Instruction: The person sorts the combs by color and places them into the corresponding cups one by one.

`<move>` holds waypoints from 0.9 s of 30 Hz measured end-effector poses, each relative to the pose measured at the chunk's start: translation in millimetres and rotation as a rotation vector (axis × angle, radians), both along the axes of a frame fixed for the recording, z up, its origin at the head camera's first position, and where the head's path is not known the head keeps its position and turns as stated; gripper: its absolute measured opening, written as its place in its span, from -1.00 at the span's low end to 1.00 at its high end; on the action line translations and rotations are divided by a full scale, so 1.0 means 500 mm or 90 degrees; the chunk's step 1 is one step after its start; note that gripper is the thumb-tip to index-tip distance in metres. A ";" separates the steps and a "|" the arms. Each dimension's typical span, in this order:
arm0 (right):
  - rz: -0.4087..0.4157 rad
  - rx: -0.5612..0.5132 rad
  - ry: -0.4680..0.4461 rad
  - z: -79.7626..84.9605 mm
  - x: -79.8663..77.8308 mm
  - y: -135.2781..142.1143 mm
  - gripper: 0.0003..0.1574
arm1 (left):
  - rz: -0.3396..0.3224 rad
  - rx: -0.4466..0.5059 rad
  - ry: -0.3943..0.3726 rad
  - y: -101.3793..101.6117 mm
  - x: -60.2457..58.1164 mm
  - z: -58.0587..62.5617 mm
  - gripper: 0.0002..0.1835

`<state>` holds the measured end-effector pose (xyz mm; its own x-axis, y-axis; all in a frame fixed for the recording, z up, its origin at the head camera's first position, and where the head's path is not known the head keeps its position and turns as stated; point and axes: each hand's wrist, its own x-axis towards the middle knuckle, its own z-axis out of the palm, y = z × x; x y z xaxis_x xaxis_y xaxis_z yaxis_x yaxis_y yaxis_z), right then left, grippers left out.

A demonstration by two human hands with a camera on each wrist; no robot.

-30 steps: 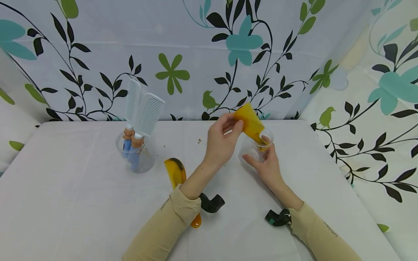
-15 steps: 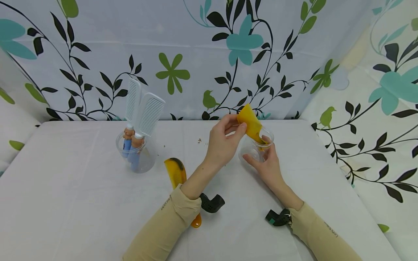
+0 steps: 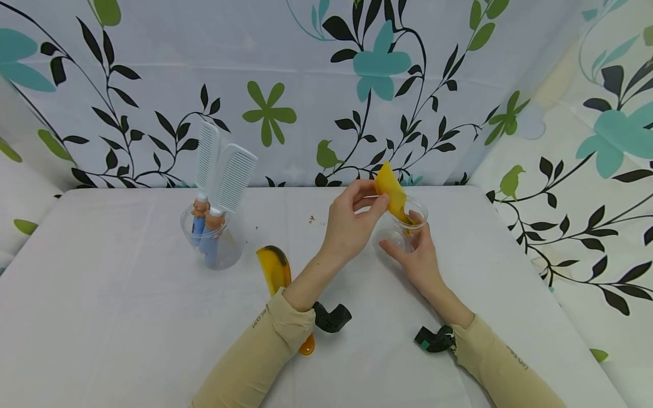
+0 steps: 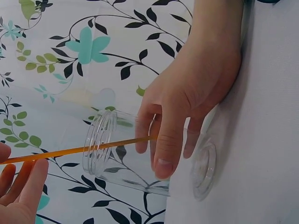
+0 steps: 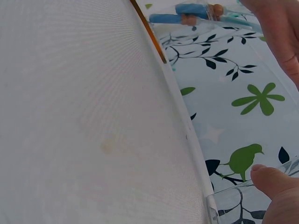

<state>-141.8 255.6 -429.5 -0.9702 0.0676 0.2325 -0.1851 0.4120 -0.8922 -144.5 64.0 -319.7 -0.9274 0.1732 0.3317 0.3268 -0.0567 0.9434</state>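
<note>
My left hand (image 3: pixel 352 224) pinches the wide end of a flat, translucent amber scraper (image 3: pixel 391 192) between thumb and fingers. Its narrow end slants down through the mouth of a clear jar (image 3: pixel 398 235). With its thumb and fingers around the jar, my right hand (image 3: pixel 420 255) holds it on the white table. In the left wrist view the scraper (image 4: pixel 51 154) appears edge-on, reaching into the jar (image 4: pixel 126 165) behind the right fingers. The right wrist view catches the right thumb (image 5: pixel 271 179) against the jar wall. A second amber scraper (image 3: pixel 275 269) lies partly hidden under my left forearm.
To the left stands a clear container (image 3: pixel 227 255) with two white combs (image 3: pixel 233 181), their blue handles down inside and small brown figures at the necks. Tiny crumbs (image 3: pixel 312 220) dot the table (image 3: pixel 127 317). Patterned cloth (image 3: pixel 285 45) rises behind the table.
My left hand has shifted slightly right and turned the scraper, so its wide end now looks narrower from above. My right hand and the jar have stayed in place.
</note>
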 end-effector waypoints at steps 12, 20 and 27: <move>0.015 -0.030 0.031 -0.002 -0.003 -0.005 0.07 | -0.022 0.039 0.018 0.002 -0.003 -0.007 -0.74; 0.014 -0.034 0.012 0.031 0.010 -0.016 0.06 | -0.019 0.035 0.015 0.001 -0.004 -0.005 -0.73; 0.016 -0.024 -0.004 0.058 0.028 -0.030 0.03 | -0.018 0.029 0.004 -0.004 -0.006 -0.011 -0.75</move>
<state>-127.8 240.7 -400.6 -0.9733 0.0511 0.2240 -0.1894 0.3735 -0.9081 -147.6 62.0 -325.3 -0.9201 0.1831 0.3463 0.3311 -0.1089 0.9373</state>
